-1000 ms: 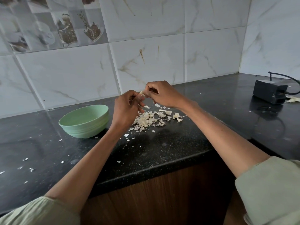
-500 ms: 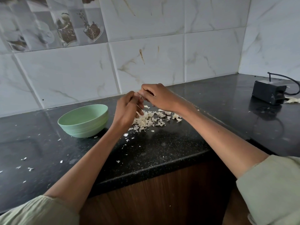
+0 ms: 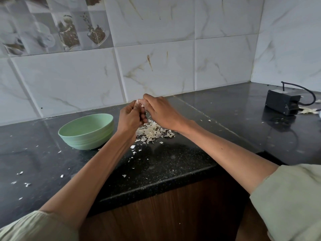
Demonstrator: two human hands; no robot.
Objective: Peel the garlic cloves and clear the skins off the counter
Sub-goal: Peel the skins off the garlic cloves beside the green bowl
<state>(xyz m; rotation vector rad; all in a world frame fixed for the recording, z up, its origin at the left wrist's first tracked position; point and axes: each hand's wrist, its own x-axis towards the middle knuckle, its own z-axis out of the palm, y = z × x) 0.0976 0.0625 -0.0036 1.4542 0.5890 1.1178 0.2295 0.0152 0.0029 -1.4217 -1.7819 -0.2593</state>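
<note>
Head view: compared with 1 second ago, both hands sit a little lower and closer together over the heap of skins, and the right hand's fingers now cover more of what they hold. The left hand (image 3: 131, 117) has its fingers curled, its grip clamped on a small pale garlic clove (image 3: 142, 103) whose tip shows between the 2 hands. The right hand (image 3: 161, 110) meets it from the other side, thumb and fingertips pinching the same clove, so both grips are closed on it. The clove is held in the air above the black speckled stone counter (image 3: 173, 164), over the far edge of the pile of papery cream garlic skins (image 3: 153, 131). That pile lies where it lay before, just right of the round pale green bowl (image 3: 86, 131), which has not shifted. Loose white skin flakes (image 3: 22, 178) are scattered across the counter's left part and toward its front edge. At the far right a small black box with a black cable (image 3: 283, 103) stands on the counter near the corner. Behind, white marble-look wall tiles (image 3: 173, 66) rise from the counter, and tiles printed with cups and jars (image 3: 52, 23) fill the upper left. Below the counter's edge is a brown wood cabinet front (image 3: 165, 214).
</note>
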